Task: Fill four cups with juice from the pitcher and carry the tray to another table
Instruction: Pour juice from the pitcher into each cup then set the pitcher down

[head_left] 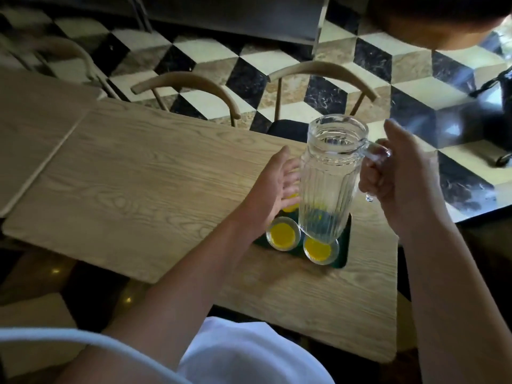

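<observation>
A ribbed clear glass pitcher (329, 184) is held upright above a dark green tray (342, 250), with only a trace of yellow at its bottom. My right hand (399, 178) grips its handle. My left hand (274, 187) hovers with fingers apart beside the pitcher's left wall, over a cup (291, 205) of yellow juice that it partly hides. Two more cups of juice, one at the left (283, 235) and one at the right (318, 249), stand on the tray's near side. Any cup behind the pitcher is hidden.
The tray sits near the right end of a light wooden table (138, 189). A second wooden table (33, 120) adjoins at the left. Two curved wooden chair backs, one at the left (188, 87) and one at the right (324, 70), stand across the table on a checkered floor.
</observation>
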Available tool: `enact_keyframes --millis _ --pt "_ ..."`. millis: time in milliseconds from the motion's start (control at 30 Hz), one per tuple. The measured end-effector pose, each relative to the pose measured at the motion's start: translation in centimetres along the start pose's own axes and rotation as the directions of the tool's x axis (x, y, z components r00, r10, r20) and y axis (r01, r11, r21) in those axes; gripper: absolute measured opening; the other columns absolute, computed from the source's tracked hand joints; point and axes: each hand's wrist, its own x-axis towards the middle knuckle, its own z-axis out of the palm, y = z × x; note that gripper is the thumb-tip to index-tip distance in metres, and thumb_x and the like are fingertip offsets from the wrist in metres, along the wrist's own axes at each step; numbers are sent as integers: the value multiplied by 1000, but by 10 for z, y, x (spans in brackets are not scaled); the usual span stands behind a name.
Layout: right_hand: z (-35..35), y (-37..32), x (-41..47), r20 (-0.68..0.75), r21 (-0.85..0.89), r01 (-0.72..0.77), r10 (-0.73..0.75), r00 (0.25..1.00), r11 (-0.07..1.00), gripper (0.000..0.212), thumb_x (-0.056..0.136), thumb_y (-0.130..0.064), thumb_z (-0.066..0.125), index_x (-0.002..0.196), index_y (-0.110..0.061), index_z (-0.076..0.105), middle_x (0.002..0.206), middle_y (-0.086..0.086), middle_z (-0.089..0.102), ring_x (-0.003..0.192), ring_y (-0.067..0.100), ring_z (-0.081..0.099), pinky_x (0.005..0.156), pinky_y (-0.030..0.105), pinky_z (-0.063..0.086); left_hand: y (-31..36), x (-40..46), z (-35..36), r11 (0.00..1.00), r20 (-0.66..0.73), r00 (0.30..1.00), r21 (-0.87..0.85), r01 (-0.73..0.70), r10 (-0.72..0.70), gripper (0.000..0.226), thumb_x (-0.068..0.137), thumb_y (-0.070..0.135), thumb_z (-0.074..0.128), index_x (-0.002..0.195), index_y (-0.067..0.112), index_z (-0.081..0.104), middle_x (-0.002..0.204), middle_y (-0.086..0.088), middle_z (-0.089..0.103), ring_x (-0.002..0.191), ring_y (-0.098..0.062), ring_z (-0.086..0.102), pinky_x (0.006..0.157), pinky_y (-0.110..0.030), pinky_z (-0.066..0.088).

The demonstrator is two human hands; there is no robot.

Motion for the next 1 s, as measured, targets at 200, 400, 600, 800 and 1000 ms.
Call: enact_keyframes --millis 200,400,600,800,1000 --pt "69 9 25 183 12 -4 2 983 1000 34 100 -35 47 68 -27 49 55 -9 42 49 10 29 52 26 22 33 -19 -55 996 -140 986 2 -92 92 64 105 49 31 155 8 35 161 -18 36 145 -41 38 114 -49 38" --pt "131 28 55 348 -221 42 39 937 974 54 97 -44 43 51 -25 64 51 -3 55 54 22 37 65 41 30 36 -18 -123 965 -274 926 78 -249 261 19 104 30 43 110 28 61 127 -9 67 110 -25 62 101 -44 47" --pt "166 59 81 261 -436 25 100 960 900 49 99 -47 38 61 -21 54 53 -4 58 61 19 42 71 43 31 20 -1 -173 960 -323 904 98 -260 278 16 104 32 53 105 40 67 138 -2 61 105 -9 68 102 -34 52" --pt "184 120 96 147 -406 -35 103 984 913 39 94 -33 42 61 -13 47 58 0 53 52 7 43 66 34 33 -3 20 -203 953 -276 915 149 -262 295 42 108 39 37 149 37 46 143 19 48 142 -15 46 111 -31 45" --pt "188 168 124 69 -277 -100 124 990 956 49 94 -36 41 50 -16 44 50 1 47 52 16 44 64 37 32 -6 42 -223 961 -266 924 117 -252 275 37 98 41 38 114 62 65 126 43 59 136 8 45 122 -39 31"
